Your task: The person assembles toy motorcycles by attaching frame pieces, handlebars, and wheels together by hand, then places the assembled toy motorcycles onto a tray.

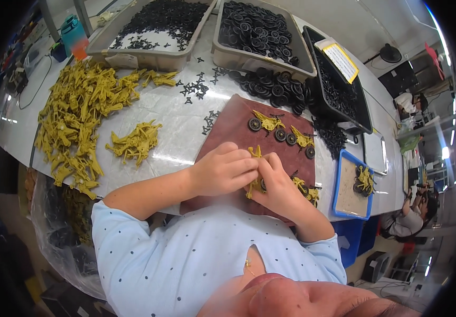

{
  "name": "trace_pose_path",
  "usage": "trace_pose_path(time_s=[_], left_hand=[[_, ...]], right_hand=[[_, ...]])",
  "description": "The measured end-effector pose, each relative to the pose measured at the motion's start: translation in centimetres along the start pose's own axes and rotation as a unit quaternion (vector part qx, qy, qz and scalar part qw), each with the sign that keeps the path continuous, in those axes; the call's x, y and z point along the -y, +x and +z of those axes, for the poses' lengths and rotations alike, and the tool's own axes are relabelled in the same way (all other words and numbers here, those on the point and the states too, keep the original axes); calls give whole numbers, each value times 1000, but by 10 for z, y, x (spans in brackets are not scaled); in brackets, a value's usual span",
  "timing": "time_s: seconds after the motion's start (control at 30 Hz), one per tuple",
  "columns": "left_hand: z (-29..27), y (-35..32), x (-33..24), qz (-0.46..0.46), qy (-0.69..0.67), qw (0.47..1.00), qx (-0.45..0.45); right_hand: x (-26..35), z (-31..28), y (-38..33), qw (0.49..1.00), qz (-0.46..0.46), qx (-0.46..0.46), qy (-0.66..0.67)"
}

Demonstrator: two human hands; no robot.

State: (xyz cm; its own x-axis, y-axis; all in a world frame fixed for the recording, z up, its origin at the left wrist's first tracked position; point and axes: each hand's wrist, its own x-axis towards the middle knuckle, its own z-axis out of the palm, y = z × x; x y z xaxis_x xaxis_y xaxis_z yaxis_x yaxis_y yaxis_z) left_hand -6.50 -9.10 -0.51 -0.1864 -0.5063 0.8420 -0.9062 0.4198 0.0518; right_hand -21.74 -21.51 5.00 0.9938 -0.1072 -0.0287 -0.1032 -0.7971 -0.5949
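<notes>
Above the red-brown cloth point(228, 124), my two hands meet around a yellow toy motorbike point(256, 151). My left hand point(223, 170) has its fingers curled and pressed against one side of it. From the other side my right hand point(280, 185) grips it with thumb and fingers. Much of the toy is hidden by my fingers; a bit of dark wheel shows between them. On the cloth beyond lie a yellow motorbike with black wheels point(268, 122) and a second one point(304, 139). More yellow and black motorbikes point(307, 193) rest beside my right hand.
Yellow motorbike bodies point(82, 108) are heaped at left, a smaller pile point(135, 141) nearer. At the back stand a bin of small black parts point(183, 62), a bin of black wheels point(307, 63) and a black crate point(362, 108). A blue-rimmed tray point(337, 190) holds assembled motorbikes at right.
</notes>
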Motion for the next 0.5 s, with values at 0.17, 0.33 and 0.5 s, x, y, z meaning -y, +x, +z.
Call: trace_pose_path(time_s=[0.17,0.33,0.5], left_hand=[[-7,-16,3,-325,146,934,6],[-2,-47,-2,-470,93,834,273],[19,-62,-3,-427,80,872,226]], right_hand=[[-15,6,14,998,34,-43,16],[-44,-8,49,951,208,54,220],[-50,-12,79,786,318,93,521]])
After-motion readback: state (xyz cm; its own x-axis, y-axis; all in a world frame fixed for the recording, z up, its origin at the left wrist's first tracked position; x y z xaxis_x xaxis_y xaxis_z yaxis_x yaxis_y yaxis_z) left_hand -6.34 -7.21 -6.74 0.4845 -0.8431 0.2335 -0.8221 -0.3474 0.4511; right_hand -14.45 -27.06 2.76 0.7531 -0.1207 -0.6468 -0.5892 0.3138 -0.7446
